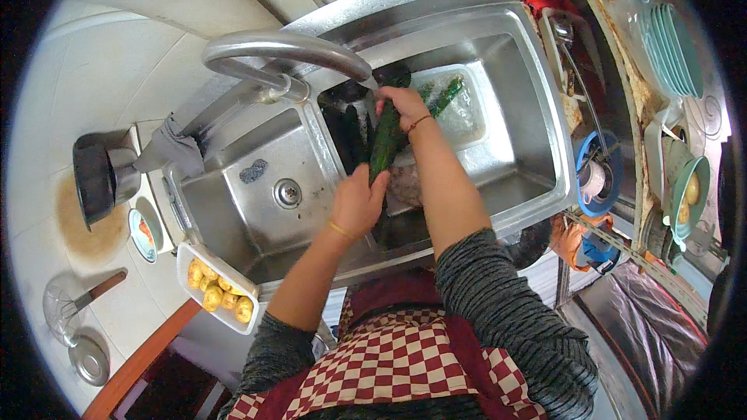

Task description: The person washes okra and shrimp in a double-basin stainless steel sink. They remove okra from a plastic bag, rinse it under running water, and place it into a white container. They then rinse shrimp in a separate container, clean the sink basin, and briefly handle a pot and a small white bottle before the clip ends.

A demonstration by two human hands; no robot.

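Observation:
My left hand [357, 204] grips the lower end of a long dark green cucumber [385, 143]. Higher up, close under the faucet spout [359, 67], my right hand [405, 106] is closed around the same cucumber. It slants over the right basin of a steel double sink [525, 122], and water runs near its upper end. In that basin sits a translucent white plastic tub [475, 128] of water, with another green cucumber [448, 96] lying in it. A dark object [349, 134] stands along the basin's left side; I cannot tell what it is.
In the left basin are a drain strainer [288, 192] and a steel scrubber [253, 171]. A white tray of potatoes [219, 291] stands at the sink's lower left corner. Beyond it are a dark pot [93, 181] and a wire skimmer [70, 309]. Shelves with stacked plates [671, 49] line the right.

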